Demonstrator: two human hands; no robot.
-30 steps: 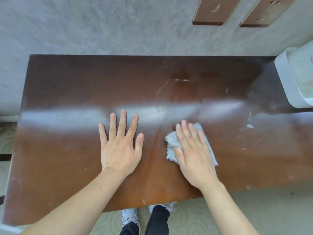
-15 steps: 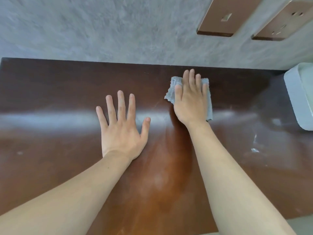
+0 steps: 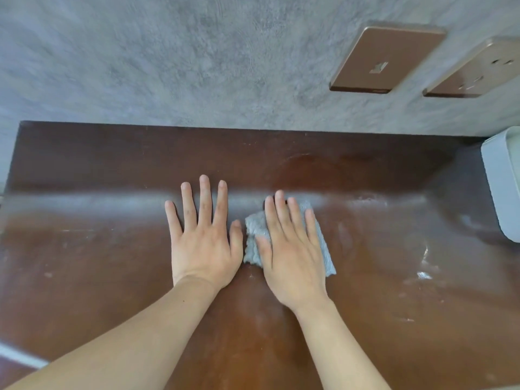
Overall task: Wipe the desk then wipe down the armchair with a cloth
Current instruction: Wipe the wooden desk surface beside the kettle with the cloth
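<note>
**Cloth under a flat palm, mid-worktop**

The grey cloth [image 3: 284, 240] is lying crumpled near the centre of the frame, flat on the brown worktop [image 3: 394, 291]. The right hand [image 3: 292, 251] is pressing down on it with straight, slightly spread fingers, so only its left edge and right corner are showing. It looks soft, thin and light, likely to bunch or slip out from under the palm unless the pressure is kept even; a flat press over its middle seems the surest hold for wiping, and a pinch at the loose right corner would serve for lifting it.

Just to the left, the left hand [image 3: 205, 243] is resting on the bare wood, fingers straight and fanned, holding nothing; its thumb is sitting just beside the cloth's edge.

The glossy surface is showing pale smears and specks toward the right of the frame, so the wiping seems unfinished. A white box [image 3: 503, 190] is standing at the right edge. On the grey wall [image 3: 168, 66], at the upper right, are a switch plate [image 3: 385, 60] and a socket plate [image 3: 475, 71]. No armchair is showing.
</note>
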